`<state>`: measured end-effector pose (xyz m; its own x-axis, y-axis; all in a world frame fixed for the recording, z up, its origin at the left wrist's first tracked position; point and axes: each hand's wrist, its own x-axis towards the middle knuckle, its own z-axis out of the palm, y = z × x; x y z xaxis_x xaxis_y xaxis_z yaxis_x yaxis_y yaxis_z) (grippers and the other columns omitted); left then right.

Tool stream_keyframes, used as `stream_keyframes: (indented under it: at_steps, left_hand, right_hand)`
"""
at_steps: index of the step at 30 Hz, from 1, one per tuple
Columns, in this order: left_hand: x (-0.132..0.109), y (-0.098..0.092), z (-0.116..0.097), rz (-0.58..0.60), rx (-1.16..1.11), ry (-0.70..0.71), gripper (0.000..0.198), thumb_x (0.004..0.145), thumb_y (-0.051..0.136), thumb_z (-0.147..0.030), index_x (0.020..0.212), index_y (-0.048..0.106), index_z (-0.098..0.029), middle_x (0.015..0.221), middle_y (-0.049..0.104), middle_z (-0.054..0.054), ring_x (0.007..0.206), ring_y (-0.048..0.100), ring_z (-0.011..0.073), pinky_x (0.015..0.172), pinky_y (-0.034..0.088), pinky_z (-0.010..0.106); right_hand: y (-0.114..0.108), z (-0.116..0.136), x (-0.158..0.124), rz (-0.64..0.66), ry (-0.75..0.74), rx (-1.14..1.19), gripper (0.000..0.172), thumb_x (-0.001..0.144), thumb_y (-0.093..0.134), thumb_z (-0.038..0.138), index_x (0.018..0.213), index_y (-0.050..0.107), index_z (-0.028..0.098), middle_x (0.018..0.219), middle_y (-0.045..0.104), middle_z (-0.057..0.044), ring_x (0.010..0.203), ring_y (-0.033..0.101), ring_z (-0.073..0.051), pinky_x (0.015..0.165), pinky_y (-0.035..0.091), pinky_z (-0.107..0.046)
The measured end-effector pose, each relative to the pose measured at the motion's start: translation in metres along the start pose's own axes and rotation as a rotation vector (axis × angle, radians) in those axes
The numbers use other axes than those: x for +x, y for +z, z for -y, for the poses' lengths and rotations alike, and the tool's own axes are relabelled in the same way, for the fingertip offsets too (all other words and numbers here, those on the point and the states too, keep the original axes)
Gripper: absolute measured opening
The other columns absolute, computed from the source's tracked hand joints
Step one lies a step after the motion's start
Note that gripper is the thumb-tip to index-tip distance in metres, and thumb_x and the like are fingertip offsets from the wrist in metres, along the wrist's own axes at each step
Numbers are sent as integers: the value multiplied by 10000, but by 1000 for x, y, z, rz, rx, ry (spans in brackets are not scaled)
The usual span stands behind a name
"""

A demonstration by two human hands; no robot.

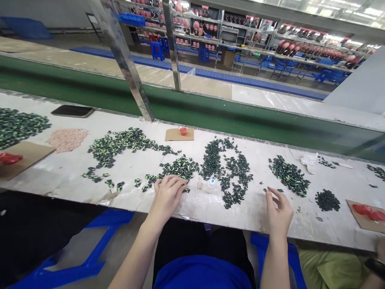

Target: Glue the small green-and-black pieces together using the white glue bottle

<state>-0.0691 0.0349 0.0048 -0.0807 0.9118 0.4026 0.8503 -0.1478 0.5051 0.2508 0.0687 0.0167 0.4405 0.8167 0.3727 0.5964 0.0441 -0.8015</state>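
Head view: left hand (168,193) lies flat and open, palm down, fingertips on the near edge of a pile of green-black pieces (178,167) at the middle of the desk (60,176). Right hand (278,211) is open, fingers loosely curled and holding nothing, hovering near the desk's front edge beside a few stray pieces. Dark pieces (229,172) are spread between the hands. A white bottle (211,185) stands just right of the left hand. Cardboard (174,135) with a red cap (183,130) lies farther back.

Black pieces with bright green tips (180,166) lie in a loose flat heap; just right of them spreads a scatter of dark green pieces (233,176).
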Motion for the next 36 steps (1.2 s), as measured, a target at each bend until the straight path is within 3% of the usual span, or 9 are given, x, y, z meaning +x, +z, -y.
stream_keyframes:
  at_steps: [3,7,10,14,17,19,23,29,36]
  left_hand:
    - [-1,4,-4,1,64,12,160,848,555,-147,829,679,-246,927,726,47,971,566,271,832,310,461]
    - [-8,10,-10,51,135,36,202,801,569,-73,805,677,-243,943,709,48,1017,536,286,838,307,469]
    - [-11,15,-8,75,185,43,255,790,541,-29,829,683,-238,993,686,66,1067,507,296,846,321,474]
    - [-10,21,-4,81,219,43,232,803,541,-48,809,684,-230,1012,664,86,1069,497,302,826,347,466]
    - [-7,24,-9,53,184,29,183,823,571,-91,806,681,-235,995,669,80,1066,499,298,829,351,458]
    - [-7,27,-17,32,123,15,165,831,584,-105,822,678,-241,976,683,67,1051,511,286,830,353,444]
    - [-12,37,-37,50,-17,-5,134,820,619,-111,851,670,-230,921,713,44,1033,539,275,827,355,425]
    - [-16,50,-47,122,-149,2,183,799,632,-77,883,674,-234,917,735,34,1010,587,253,830,371,408]
    - [-21,57,-38,78,-288,-81,254,789,638,-101,1013,646,-221,859,757,22,931,649,217,867,397,405]
  right_hand:
    - [8,5,-7,-62,-176,-122,390,795,595,496,984,695,170,1076,627,-154,1105,495,-328,907,426,-526]
    - [46,26,-36,230,-404,-98,442,796,620,522,1121,626,222,1131,605,-131,1203,365,-357,948,353,-598]
    - [79,37,-55,372,-481,-93,597,723,687,560,1210,564,237,1196,572,-139,1231,328,-398,963,305,-630]
    - [102,45,-62,429,-458,-61,379,772,679,454,1081,599,250,1209,568,-122,1246,358,-397,969,313,-620]
    - [100,49,-61,471,-391,63,226,814,640,373,966,576,219,1229,586,-125,1286,376,-361,997,339,-590]
    - [92,50,-60,529,-288,221,229,822,626,361,970,535,212,1196,621,-128,1236,481,-306,976,419,-514]
    - [69,44,-61,590,-69,418,292,756,697,382,932,549,202,910,715,-68,828,687,-205,730,558,-329]
    - [44,25,-63,421,-9,452,290,649,771,398,818,696,175,754,724,-54,649,672,-203,573,545,-295]
    - [49,35,-66,213,179,395,356,703,695,490,719,707,134,651,720,-73,583,661,-218,517,522,-299]
